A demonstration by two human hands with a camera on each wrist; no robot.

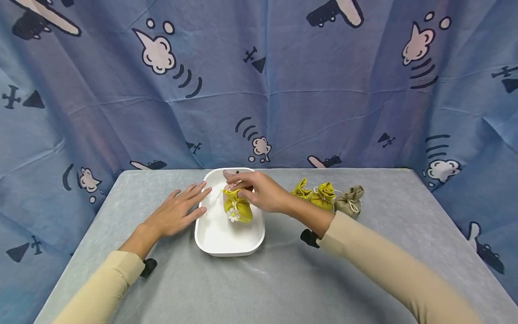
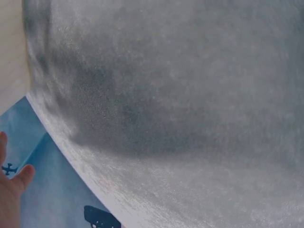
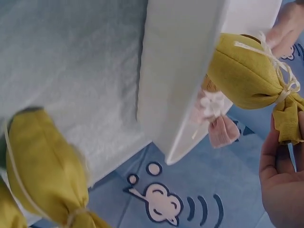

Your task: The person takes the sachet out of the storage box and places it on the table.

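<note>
My right hand [image 1: 265,193] pinches a mustard-yellow drawstring pouch [image 1: 243,210] by the gathered cloth above its tie. This pouch hangs over the white tray [image 1: 226,245], a white flower on its front. In the right wrist view, thumb and fingers of the right hand [image 3: 285,194] grip the top of the yellow pouch [image 3: 247,71]. Behind it, a pink pouch [image 3: 223,132] with a pale flower lies in the tray, largely covered in the head view. My left hand [image 1: 178,209] lies at the tray's left rim, fingers spread and straight, holding nothing.
Right of the tray, two more yellow pouches [image 1: 322,196] and an olive-grey pouch [image 1: 349,202] stand in a row, partly behind the right forearm. A grey cloth covers the table [image 1: 283,288]. A blue patterned curtain [image 1: 283,112] hangs along the back edge.
</note>
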